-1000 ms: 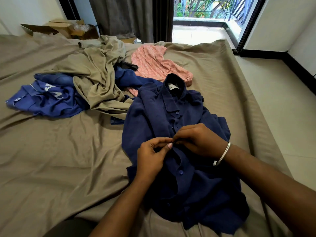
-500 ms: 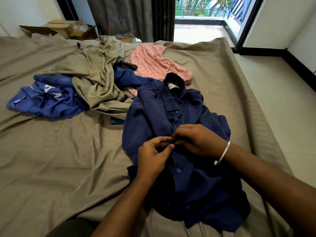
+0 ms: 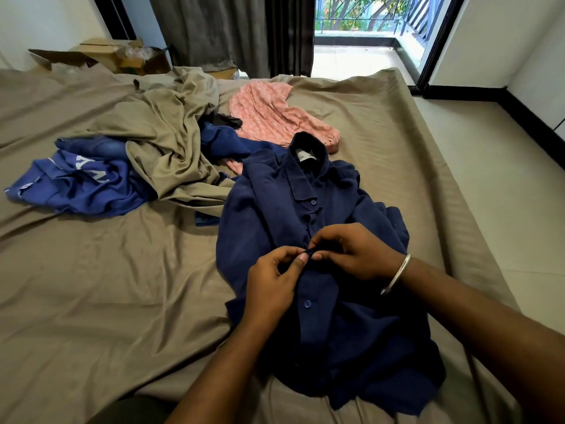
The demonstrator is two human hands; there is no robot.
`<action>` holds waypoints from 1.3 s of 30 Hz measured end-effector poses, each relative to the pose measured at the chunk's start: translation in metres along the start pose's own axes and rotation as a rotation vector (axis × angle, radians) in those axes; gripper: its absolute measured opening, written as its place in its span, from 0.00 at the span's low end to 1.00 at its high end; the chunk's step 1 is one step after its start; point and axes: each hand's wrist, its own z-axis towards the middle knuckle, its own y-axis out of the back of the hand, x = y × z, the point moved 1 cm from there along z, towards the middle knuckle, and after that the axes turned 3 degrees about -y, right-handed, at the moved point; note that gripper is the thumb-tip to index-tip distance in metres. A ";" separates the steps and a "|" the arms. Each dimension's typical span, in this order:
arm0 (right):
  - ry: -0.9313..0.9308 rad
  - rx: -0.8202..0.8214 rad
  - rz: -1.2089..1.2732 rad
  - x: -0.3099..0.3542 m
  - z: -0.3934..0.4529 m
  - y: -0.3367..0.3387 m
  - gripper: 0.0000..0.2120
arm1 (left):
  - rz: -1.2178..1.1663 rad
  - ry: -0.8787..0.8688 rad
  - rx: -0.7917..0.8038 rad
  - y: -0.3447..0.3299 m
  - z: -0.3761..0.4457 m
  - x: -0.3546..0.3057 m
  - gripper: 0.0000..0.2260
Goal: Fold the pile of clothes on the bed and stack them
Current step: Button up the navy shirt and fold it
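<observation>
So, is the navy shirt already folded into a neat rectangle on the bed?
No, the navy shirt lies spread open and rumpled on the bed, while the left hand and right hand pinch its front placket.

You have a single view, taken from a wide-angle camera worn on your head. It looks forward and down across the bed [image 3: 91,286], close enough that both forearms enter from the bottom edge and your left hand [image 3: 272,283] and right hand [image 3: 354,255] sit just below the centre. The navy shirt [image 3: 275,215] lies right under the lens. Toward the top, the view reaches the curtain [image 3: 229,32] and the balcony door [image 3: 367,35]; straight lines bend near the edges.
</observation>
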 end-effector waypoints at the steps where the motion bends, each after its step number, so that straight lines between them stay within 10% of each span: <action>1: -0.003 -0.004 0.013 0.000 0.000 0.000 0.07 | -0.005 0.003 0.007 0.000 0.000 0.001 0.03; 22: -0.203 0.060 0.432 0.001 -0.013 -0.005 0.08 | -0.010 0.191 0.326 0.002 0.004 -0.006 0.09; 31: -0.257 0.676 0.351 0.033 -0.038 -0.005 0.08 | 0.289 0.529 0.981 0.015 -0.016 -0.034 0.06; 39: -0.270 0.424 0.408 0.030 -0.033 0.003 0.05 | 0.249 0.537 0.510 0.019 -0.016 -0.044 0.17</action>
